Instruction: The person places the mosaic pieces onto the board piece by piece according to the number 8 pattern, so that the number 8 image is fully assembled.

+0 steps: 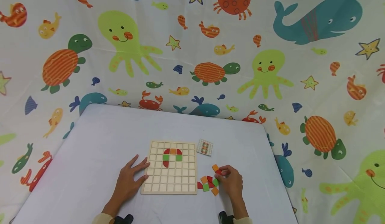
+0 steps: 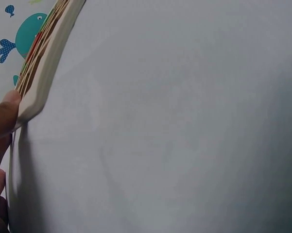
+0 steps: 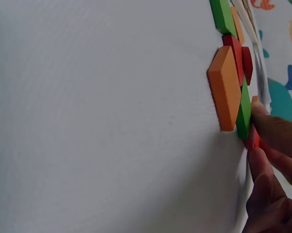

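A wooden grid board lies on the table with several tiles set in its upper part: red rounded ones, green squares and an orange square. My left hand touches the board's left edge, fingers extended; the left wrist view shows the thumb at a board corner. To the right of the board, my right hand pinches a red tile between thumb and fingers. Loose orange, green and red tiles lie beside it, among them an orange square in the right wrist view.
A small pattern card with a printed grid lies just right of the board's upper corner. The white table ends at a back edge, behind which hangs a curtain printed with sea animals.
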Action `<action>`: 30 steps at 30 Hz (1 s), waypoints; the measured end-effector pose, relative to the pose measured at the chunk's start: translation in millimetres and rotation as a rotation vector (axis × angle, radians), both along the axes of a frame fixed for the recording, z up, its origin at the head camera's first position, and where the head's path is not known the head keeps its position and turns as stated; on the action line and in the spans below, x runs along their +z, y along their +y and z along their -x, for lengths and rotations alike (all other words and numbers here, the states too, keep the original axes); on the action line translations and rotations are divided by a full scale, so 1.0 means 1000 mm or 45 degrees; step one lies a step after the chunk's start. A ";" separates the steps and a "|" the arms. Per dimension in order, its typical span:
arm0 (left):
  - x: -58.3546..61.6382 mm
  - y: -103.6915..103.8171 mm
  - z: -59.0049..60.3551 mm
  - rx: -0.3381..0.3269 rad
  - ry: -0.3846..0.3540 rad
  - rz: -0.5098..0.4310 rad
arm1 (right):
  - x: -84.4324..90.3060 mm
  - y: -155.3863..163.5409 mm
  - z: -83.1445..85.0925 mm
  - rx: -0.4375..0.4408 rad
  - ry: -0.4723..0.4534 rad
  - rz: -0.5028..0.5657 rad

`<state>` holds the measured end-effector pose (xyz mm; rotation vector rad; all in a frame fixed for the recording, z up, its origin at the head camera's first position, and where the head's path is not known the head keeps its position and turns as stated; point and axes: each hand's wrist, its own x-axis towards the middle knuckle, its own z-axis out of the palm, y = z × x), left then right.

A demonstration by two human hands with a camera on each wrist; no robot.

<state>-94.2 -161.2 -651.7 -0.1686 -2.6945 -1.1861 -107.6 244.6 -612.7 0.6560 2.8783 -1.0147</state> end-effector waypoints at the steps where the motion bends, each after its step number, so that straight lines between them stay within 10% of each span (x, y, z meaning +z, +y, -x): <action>1: 0.000 0.000 0.000 0.001 0.001 -0.001 | 0.000 -0.001 0.000 0.003 0.008 0.011; 30: 0.000 0.000 -0.001 0.000 0.015 -0.011 | -0.002 -0.008 0.006 -0.006 0.095 0.079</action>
